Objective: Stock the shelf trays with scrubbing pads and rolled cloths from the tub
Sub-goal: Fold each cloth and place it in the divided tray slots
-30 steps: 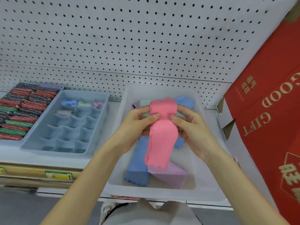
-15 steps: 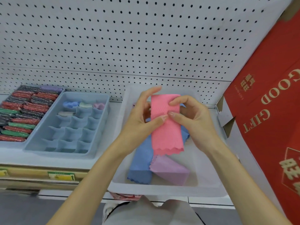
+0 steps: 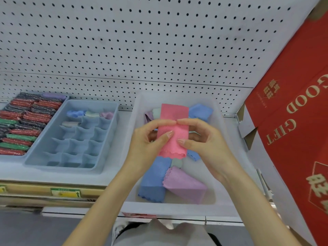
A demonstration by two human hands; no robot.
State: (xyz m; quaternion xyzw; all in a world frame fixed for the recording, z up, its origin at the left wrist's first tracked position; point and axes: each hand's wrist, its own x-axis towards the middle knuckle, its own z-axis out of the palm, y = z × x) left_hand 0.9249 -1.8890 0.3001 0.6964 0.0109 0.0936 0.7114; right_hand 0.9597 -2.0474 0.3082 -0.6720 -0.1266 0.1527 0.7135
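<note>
Both hands hold a folded pink cloth upright above the clear tub. My left hand pinches its left edge and my right hand pinches its right edge, thumbs in front. Inside the tub lie a blue cloth, a purple cloth and more blue and pale cloths at the back. To the left stands a blue divided tray with several rolled cloths in its far cells. At the far left is a tray of wrapped scrubbing pads, packed in rows.
A red gift carton leans against the shelf on the right. White pegboard forms the back wall. The shelf front edge carries a yellow-green price label.
The pink cloth has been folded shorter and lifted; its lower edge hangs higher than a second ago. Both hands have shifted down the cloth's sides.
</note>
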